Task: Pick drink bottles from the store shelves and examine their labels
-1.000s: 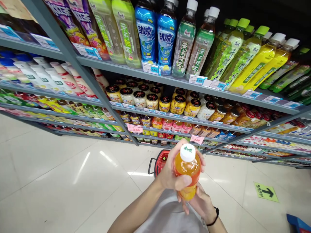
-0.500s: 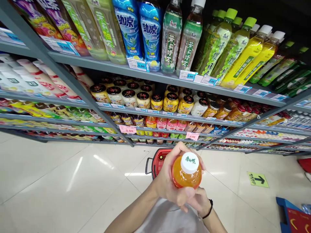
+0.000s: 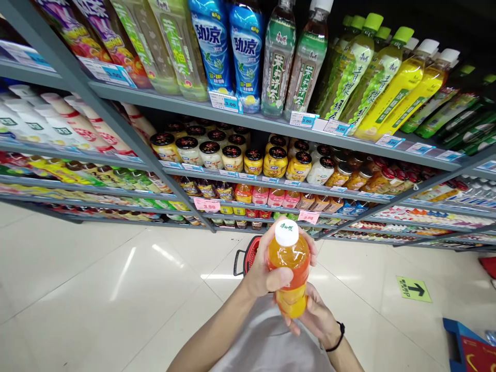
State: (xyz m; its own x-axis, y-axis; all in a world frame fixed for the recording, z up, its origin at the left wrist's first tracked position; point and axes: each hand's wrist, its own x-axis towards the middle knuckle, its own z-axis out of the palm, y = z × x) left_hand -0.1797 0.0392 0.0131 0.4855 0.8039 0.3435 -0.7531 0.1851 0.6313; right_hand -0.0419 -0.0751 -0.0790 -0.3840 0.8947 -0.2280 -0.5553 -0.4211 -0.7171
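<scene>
An orange drink bottle (image 3: 292, 263) with a white cap and a red-orange label is held in front of me, tilted so its side shows. My left hand (image 3: 267, 274) is closed around the upper part, with the thumb across the label. At the bottle's lower end, my right hand (image 3: 320, 315) has its fingers around the base, partly hidden behind it. A black band circles the right wrist. Behind my left hand, a red shopping basket (image 3: 251, 256) with a black handle is on the floor, mostly covered.
A grey shelf unit (image 3: 271, 114) stretches across the view. Its top row holds green, yellow and blue drink bottles (image 3: 246, 57); jars of fruit (image 3: 275, 163) stand below. A yellow arrow sticker (image 3: 414, 289) marks the tiled floor. A blue and red box (image 3: 470, 346) sits at lower right.
The bottle has tipped from a near top-down view to showing its label and base. Its cap has moved left and up. My right hand now shows more clearly at the base.
</scene>
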